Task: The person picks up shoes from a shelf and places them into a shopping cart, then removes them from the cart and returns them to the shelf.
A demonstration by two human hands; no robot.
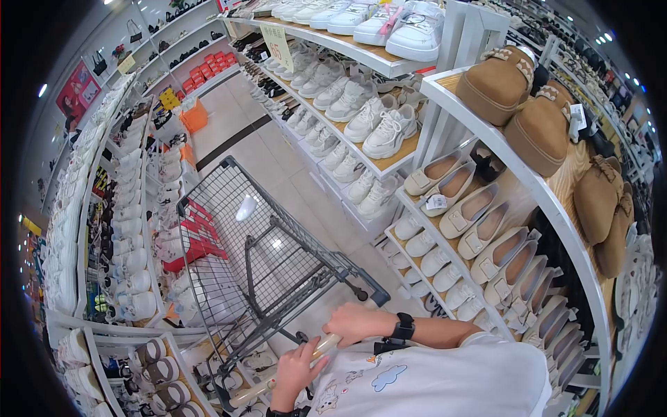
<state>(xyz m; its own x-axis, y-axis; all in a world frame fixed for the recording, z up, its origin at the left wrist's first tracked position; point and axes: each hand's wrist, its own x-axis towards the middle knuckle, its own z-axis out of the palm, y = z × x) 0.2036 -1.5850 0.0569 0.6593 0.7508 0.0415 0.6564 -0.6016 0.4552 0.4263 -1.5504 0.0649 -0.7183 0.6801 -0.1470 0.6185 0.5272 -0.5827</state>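
A grey wire shopping cart (243, 243) stands in front of me, with nothing seen in its basket. Its pale handle bar (253, 393) runs slantwise close to my body. My left hand (294, 368) is wrapped round the middle of this bar. Further along toward the cart's right corner, my right hand (354, 324) is also closed round it. Both wrists wear dark bands. The two hands are close to each other but apart.
Shelves of white sneakers (389, 131) line the right side, with beige flats (462, 215) and brown platform shoes (497, 80) nearer. More shoe racks (132, 229) stand at the left. A tiled aisle (243, 125) leads past an orange bin (194, 116) toward red boxes (208, 68).
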